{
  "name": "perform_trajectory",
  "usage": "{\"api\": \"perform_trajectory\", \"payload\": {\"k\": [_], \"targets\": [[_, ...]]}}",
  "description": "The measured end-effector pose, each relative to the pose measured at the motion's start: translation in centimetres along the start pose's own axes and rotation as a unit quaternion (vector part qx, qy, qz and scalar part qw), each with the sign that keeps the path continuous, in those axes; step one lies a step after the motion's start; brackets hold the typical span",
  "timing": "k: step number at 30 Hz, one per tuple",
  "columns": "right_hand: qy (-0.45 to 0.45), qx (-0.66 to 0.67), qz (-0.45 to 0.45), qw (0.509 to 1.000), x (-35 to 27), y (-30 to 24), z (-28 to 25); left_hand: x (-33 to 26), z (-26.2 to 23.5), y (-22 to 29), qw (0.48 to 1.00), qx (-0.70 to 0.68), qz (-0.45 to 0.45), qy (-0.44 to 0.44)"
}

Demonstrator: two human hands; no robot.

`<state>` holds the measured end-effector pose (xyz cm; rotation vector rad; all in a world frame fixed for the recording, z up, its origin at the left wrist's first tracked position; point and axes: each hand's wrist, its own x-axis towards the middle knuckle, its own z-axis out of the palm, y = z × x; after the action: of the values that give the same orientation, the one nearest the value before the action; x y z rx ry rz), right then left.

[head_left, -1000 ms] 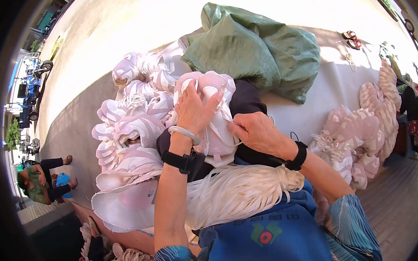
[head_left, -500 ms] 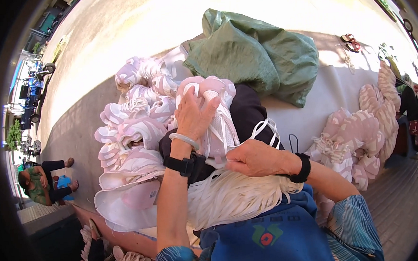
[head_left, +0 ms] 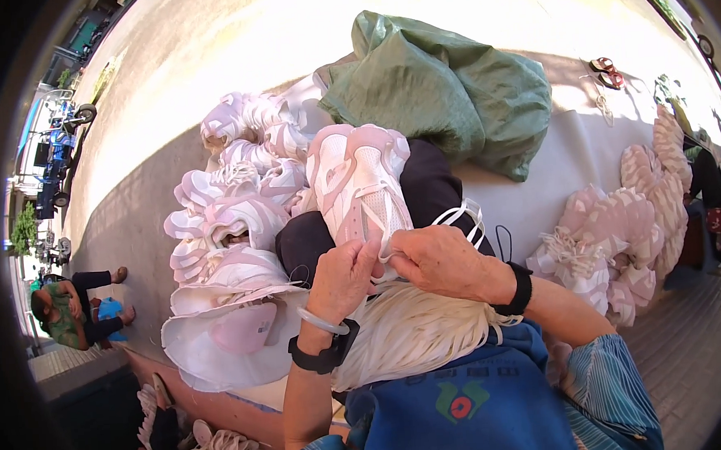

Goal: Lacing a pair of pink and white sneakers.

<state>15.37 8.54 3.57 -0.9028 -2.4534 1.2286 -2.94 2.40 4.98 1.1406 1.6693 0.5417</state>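
Observation:
A pink-and-white shoe upper (head_left: pixel 359 172) lies across my dark-clothed lap, with a white shoelace (head_left: pixel 378 208) partly threaded through its eyelets. My left hand (head_left: pixel 343 281) is closed in a pinch at the near end of the upper, on the lace. Close beside it, my right hand (head_left: pixel 444 261) pinches the same lace; the fingertips of both hands almost meet. A loop of lace stands up behind the right hand. Below the hands, a thick bundle of cream-white laces (head_left: pixel 423 336) rests on my blue apron (head_left: pixel 484 406).
Stacked pink-and-white shoe uppers (head_left: pixel 242 219) are at left, with more uppers (head_left: pixel 602 237) at right. A green sack (head_left: pixel 443 98) lies ahead on a pale sheet (head_left: pixel 565 153). Red sandals (head_left: pixel 607 73) lie far right. A seated person (head_left: pixel 76 313) is at far left.
My left hand has come down from the top of the shoe upper to its near end, beside my right hand. The right hand has stayed nearly in place.

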Motion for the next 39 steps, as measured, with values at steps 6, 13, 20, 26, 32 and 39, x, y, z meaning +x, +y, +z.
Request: {"api": "perform_trajectory", "payload": {"k": [6,13,20,26,32,39], "targets": [[-0.046,-0.097,0.112,0.988,-1.8,1.3,-1.0,-0.6,0.5,-1.0,0.994,-0.093,-0.020,-0.046],[-0.002,-0.087,0.136,0.987,-0.9,1.9,-0.9,-1.3,0.5,-2.5,0.996,0.081,0.028,-0.004],[0.029,-0.107,0.105,0.988,0.7,2.9,0.7,-1.1,0.2,-2.6,0.973,0.108,0.085,0.187],[0.067,-0.157,0.019,0.985,2.1,3.6,1.3,-0.7,0.7,-2.8,0.968,0.196,0.053,0.147],[0.075,-0.191,-0.014,0.979,3.6,3.0,0.8,0.1,1.5,-3.5,0.964,0.214,0.036,0.153],[0.090,-0.202,0.042,0.974,2.8,3.9,2.1,0.5,1.4,-3.4,0.963,0.229,0.036,0.139]]}}
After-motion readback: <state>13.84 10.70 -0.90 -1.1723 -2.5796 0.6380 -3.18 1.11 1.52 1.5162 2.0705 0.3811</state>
